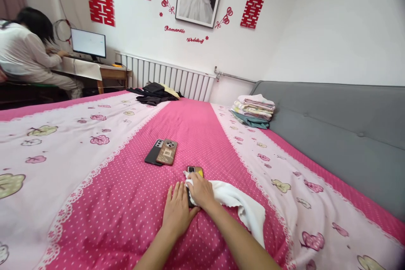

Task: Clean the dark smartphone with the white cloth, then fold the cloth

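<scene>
A phone (198, 170) lies on the pink bedspread just ahead of me, its camera end showing and most of it hidden under my hands. My right hand (200, 190) is closed on a white cloth (234, 194) and presses it against the phone. The loose end of the cloth trails to the right over my forearm's far side. Flat along the phone's left side rests my left hand (177, 209), fingers stretched out, thumb near the phone's lower end. Farther off, a brown patterned phone (167, 152) partly overlaps a black phone (153, 152).
Dark clothes (155, 93) lie heaped at the bed's far edge. Folded fabrics (255, 109) are stacked by the grey headboard (335, 122). Beyond the bed, a person (30, 52) sits at a desk with a monitor (88, 43). A radiator (167, 74) lines the wall.
</scene>
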A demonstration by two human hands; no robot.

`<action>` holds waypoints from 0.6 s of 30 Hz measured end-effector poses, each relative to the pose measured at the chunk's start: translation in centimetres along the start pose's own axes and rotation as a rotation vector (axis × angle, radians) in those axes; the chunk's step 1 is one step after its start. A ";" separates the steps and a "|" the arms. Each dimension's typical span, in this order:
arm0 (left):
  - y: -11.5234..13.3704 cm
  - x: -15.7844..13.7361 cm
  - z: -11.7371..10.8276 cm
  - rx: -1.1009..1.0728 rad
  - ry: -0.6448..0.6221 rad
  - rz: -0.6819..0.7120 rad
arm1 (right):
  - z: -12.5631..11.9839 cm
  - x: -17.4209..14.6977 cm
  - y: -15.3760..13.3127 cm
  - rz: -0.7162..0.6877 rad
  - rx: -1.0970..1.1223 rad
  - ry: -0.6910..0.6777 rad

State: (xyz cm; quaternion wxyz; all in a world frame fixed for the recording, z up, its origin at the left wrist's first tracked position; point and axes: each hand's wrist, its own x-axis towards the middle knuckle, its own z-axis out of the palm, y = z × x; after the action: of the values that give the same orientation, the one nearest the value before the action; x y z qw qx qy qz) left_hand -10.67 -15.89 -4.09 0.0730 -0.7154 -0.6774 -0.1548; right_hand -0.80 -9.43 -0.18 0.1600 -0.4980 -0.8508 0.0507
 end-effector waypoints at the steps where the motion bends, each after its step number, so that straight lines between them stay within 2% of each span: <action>1: 0.0 0.0 0.2 -0.004 0.014 0.002 | 0.0 0.5 0.0 0.012 -0.007 0.001; 4: 0.0 -0.1 0.4 -0.021 0.032 0.005 | 0.1 1.8 0.3 0.046 -0.023 0.002; 10: 0.3 -0.1 -0.3 0.016 -0.041 -0.009 | 0.6 3.8 1.3 0.081 -0.018 -0.001; 18: 0.2 -0.1 0.2 0.001 -0.025 -0.006 | 1.0 4.8 2.7 0.130 0.000 0.037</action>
State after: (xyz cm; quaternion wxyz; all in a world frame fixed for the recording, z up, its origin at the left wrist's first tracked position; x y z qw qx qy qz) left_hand -10.40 -15.90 -4.29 0.0647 -0.7153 -0.6804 -0.1457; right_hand -1.06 -3.91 -0.71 0.1720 -0.5530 -0.8136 0.0517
